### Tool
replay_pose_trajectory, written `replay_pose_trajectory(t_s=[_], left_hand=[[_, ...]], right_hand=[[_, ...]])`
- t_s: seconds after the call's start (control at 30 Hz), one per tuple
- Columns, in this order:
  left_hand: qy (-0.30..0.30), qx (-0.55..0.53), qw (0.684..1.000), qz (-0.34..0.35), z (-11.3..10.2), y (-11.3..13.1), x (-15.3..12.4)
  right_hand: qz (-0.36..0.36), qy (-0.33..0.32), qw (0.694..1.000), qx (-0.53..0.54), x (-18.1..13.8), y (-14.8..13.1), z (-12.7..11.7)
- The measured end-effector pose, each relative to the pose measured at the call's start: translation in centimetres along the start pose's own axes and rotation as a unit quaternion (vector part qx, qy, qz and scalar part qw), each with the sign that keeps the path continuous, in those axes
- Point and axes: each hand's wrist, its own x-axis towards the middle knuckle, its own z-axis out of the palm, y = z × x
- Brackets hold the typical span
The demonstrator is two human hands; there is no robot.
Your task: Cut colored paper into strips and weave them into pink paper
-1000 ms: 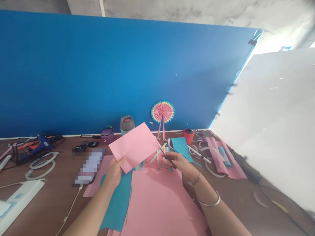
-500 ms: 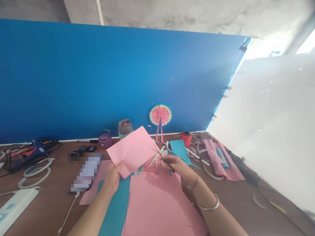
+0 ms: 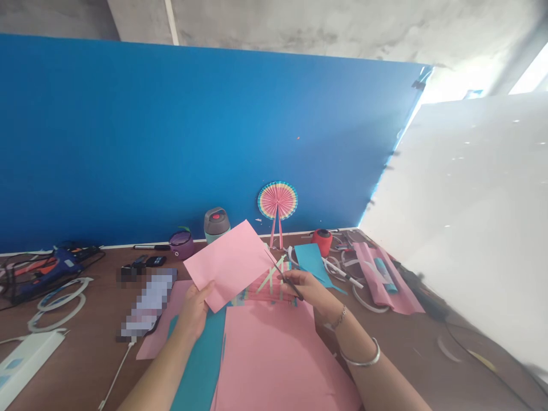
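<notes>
"What is biggest here?"

"A blue panel (image 3: 192, 125), upright along the far edge of a brown table (image 3: 398, 348). A white panel (image 3: 479, 200) stands at the table's right side."

"And on the table?"

"A stack of pink paper (image 3: 278, 359) lies toward the near edge. A teal sheet (image 3: 201, 365) shows along its left side, partly underneath."

"Where is the paper being handled?"

"A smaller pink sheet (image 3: 231, 265) is held up, tilted, above the middle of the table, just past the far end of the stack."

"Going smaller?"

"A round pleated fan (image 3: 277, 200), pink with yellow and blue rings, stands on two pink sticks at the far edge, against the blue panel. Left of it along that edge is a bottle (image 3: 216, 222) with a grey lid."

"The hands?"

"The left hand (image 3: 196, 311) pinches the raised sheet at its lower left, thumb on top. The right hand (image 3: 310, 291) is curled around the dark handles of a pair of scissors (image 3: 293, 287)."

"Smallest last: the scissors?"

"Their blades are at the sheet's right corner; how far apart they are, I cannot tell."
</notes>
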Motion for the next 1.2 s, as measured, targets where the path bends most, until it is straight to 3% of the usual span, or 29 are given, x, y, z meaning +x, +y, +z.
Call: replay_pose_trajectory(t_s=[0.77,1.2], left_hand=[[0.004,-0.003,1.000,0.001,-0.1,-0.1,0.1],[-0.002,-0.008,1.000,-0.001,0.0,-0.2,0.2]], right_hand=[[-0.004,-0.007,1.000,0.014,0.1,0.0,0.1],[-0.025,-0.007,0.999,0.020,0.8,1.6,-0.2]])
